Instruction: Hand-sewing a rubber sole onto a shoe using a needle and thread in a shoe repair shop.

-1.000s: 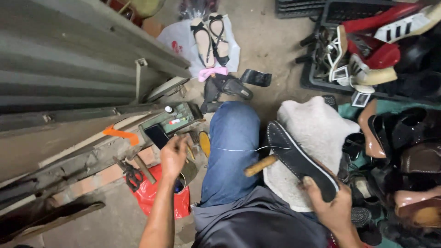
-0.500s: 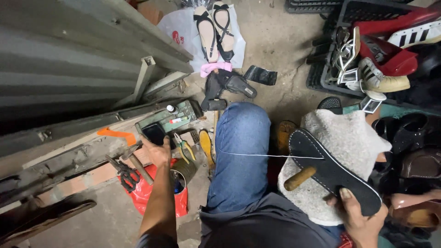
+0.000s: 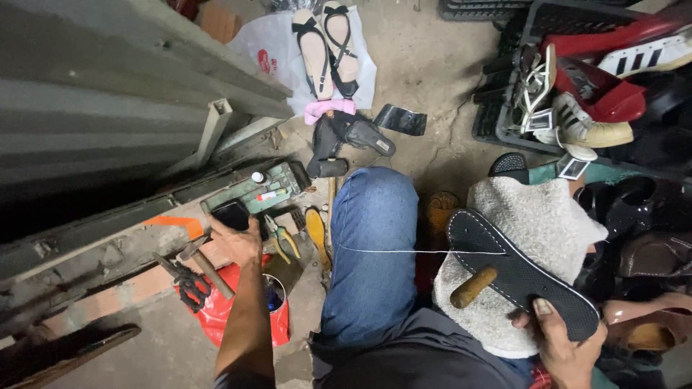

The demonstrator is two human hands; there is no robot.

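While stretched to the side, left hand (image 3: 241,241) pinching 1 white thread (image 3: 404,251) pulled tight. Right hand (image 3: 566,346), fingers curled, gripping black sole (image 3: 522,277) over lap; stitches along some edge, more left, awl (image 3: 472,287) stuck in.

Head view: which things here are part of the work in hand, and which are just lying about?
In use:
black sole in right hand
wooden-handled awl stuck in it
white thread
left hand among the tools

Lying about:
sandals on a white bag
hammer
pliers
crate of shoes
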